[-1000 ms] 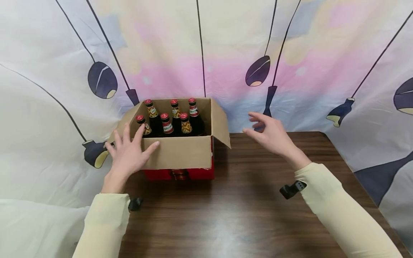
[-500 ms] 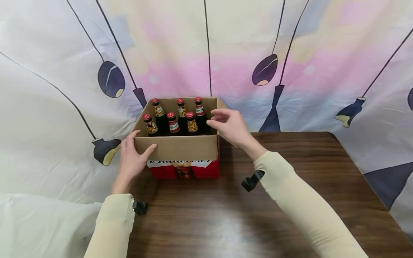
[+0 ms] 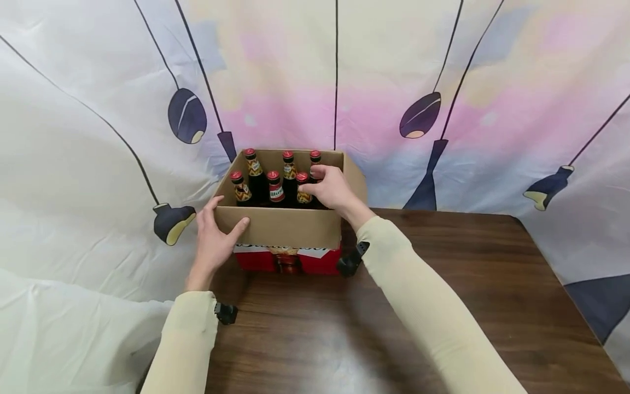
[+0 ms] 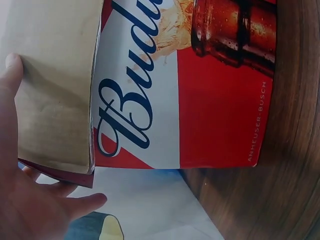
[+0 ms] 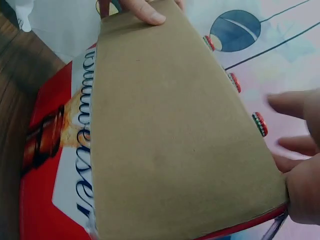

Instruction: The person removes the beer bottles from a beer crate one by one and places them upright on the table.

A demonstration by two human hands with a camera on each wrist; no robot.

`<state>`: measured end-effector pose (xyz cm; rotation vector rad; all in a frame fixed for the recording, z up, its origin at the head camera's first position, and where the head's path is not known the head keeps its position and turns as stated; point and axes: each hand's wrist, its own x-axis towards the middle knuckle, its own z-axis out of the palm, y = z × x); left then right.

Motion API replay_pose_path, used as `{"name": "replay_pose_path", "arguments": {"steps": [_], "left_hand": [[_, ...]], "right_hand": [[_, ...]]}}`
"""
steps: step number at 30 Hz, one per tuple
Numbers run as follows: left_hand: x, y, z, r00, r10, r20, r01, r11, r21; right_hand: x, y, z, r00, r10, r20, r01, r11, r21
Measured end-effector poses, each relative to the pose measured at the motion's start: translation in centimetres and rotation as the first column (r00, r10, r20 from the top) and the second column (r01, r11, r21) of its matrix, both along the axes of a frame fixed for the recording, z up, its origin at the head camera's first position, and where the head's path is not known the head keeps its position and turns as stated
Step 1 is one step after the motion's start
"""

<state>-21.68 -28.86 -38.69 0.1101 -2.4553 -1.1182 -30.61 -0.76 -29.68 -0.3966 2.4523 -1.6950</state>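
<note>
A red cardboard beer box [image 3: 315, 262] stands on the table, its top open and its front flap [image 3: 280, 225] folded outward. Inside, several dark beer bottles [image 3: 276, 190] stand upright in two rows with red caps. My left hand [image 3: 215, 241] holds the box's front left corner, thumb on the front flap [image 4: 60, 100] and fingers around the side. Over the right part of the box is my right hand [image 3: 333, 189], its thumb and fingers spread at the front right bottle [image 3: 302, 197]. It overlaps the back right bottle [image 3: 315, 157]. Seen from the right wrist, the fingers are apart beyond the flap.
The brown wooden table [image 3: 443, 295] extends to the front and right of the box. A printed cloth [image 3: 384, 65] hangs close behind it, and white fabric [image 3: 74, 328] lies along the left. Each wrist carries a small black camera [image 3: 226, 313].
My right hand has moved left from beside the box to over the bottles. My left hand has settled onto the box corner, thumb on the front flap. The head view has shifted slightly.
</note>
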Motion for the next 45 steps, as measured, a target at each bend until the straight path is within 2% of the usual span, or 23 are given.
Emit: {"name": "replay_pose_path", "arguments": {"steps": [6,11,24,31,38,41,45], "left_hand": [[-0.2,0.3,-0.2,1.0,-0.004,-0.022,0.005,1.0,0.025],[-0.1,0.3,-0.4,0.999,0.008,-0.032,-0.006,0.999,0.042],[0.0,0.4,-0.5,0.999,0.023,-0.034,-0.022,0.999,0.034],[0.1,0.4,-0.5,0.999,0.023,-0.043,-0.021,0.998,0.054],[0.2,0.1,0.1,0.998,0.027,-0.064,-0.023,0.998,0.058],[0.2,0.1,0.1,0.998,0.027,-0.055,-0.025,0.998,0.049],[0.2,0.6,-0.3,0.999,0.033,-0.033,-0.032,0.998,0.046]], "right_hand": [[-0.9,-0.5,-0.2,0.991,-0.033,0.131,0.036,0.999,-0.022],[-1.2,-1.1,-0.5,0.987,-0.035,0.158,0.04,0.999,-0.026],[-2.2,-1.6,-1.1,0.968,-0.044,0.246,0.026,0.997,0.077],[-2.0,-1.5,-1.1,0.977,-0.047,0.207,0.04,0.998,0.04],[-1.4,-1.5,-0.6,0.996,-0.033,0.079,0.041,0.994,-0.101],[-1.0,-1.2,-0.7,0.999,-0.031,0.037,0.037,0.982,-0.187],[-0.7,-0.6,-1.2,1.0,-0.023,0.005,0.023,0.948,-0.317]]}}
